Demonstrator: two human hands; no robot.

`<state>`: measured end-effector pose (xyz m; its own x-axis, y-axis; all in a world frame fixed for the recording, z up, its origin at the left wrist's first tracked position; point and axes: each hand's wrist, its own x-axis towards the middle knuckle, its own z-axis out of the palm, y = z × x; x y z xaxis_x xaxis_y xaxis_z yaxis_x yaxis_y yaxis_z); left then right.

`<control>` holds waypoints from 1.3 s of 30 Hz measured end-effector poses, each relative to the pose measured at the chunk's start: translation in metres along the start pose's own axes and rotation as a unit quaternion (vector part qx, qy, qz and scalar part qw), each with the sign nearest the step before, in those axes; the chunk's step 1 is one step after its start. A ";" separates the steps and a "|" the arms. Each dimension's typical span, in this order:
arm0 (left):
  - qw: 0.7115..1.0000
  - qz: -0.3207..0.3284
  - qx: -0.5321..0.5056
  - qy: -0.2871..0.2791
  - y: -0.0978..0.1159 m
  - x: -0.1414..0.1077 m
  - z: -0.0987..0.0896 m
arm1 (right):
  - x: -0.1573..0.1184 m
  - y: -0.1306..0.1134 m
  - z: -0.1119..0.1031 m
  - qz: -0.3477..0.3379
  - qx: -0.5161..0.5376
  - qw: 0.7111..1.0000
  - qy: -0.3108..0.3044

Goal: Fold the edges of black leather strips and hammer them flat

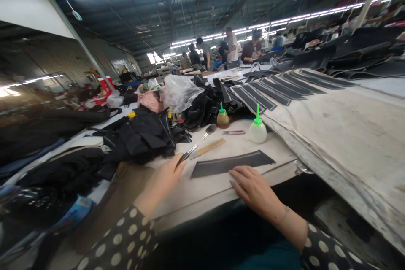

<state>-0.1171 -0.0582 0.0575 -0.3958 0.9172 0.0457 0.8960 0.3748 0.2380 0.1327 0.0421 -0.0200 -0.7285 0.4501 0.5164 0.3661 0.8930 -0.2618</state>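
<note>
My left hand is closed around a slim tool with a dark handle and a shiny metal end, tilted up to the right. On the pale work surface lies a long dark strip with lighter edges. My right hand rests flat at the strip's near edge, fingers extended. Beyond the strip are a flat wooden stick, small pink-handled snips, a clear bottle with a green nozzle and a brownish bottle with a green nozzle.
Black fabric pieces are heaped at the left, with a clear plastic bag behind. Several dark strips lie in a row on the right table. People stand farther back.
</note>
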 end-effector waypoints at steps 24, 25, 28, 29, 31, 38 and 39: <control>0.968 0.246 -0.046 0.026 0.064 0.040 0.062 | 0.054 0.047 -0.008 -0.011 0.040 0.987 -0.155; 0.968 0.244 -0.047 0.019 0.065 0.043 0.061 | 0.052 0.046 -0.008 -0.024 0.050 0.988 -0.144; 0.970 0.236 -0.047 -0.018 0.068 0.048 0.057 | 0.047 0.040 -0.007 -0.041 0.064 0.991 -0.113; 0.971 0.232 -0.042 -0.033 0.068 0.049 0.055 | 0.045 0.038 -0.008 -0.042 0.066 0.991 -0.107; 0.973 0.224 -0.021 -0.058 0.069 0.050 0.050 | 0.043 0.034 -0.009 -0.044 0.074 0.991 -0.104; 0.980 0.177 0.008 -0.095 0.078 0.041 0.038 | 0.034 0.013 -0.019 -0.034 0.120 0.987 -0.099; 0.980 0.173 0.008 -0.096 0.079 0.037 0.036 | 0.031 0.010 -0.021 -0.033 0.126 0.988 -0.083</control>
<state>-0.0535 0.0105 0.0429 -0.0230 0.9977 -0.0630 0.9735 0.0367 0.2256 0.1258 0.0646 0.0107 -0.8384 0.3650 0.4049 0.1731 0.8826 -0.4371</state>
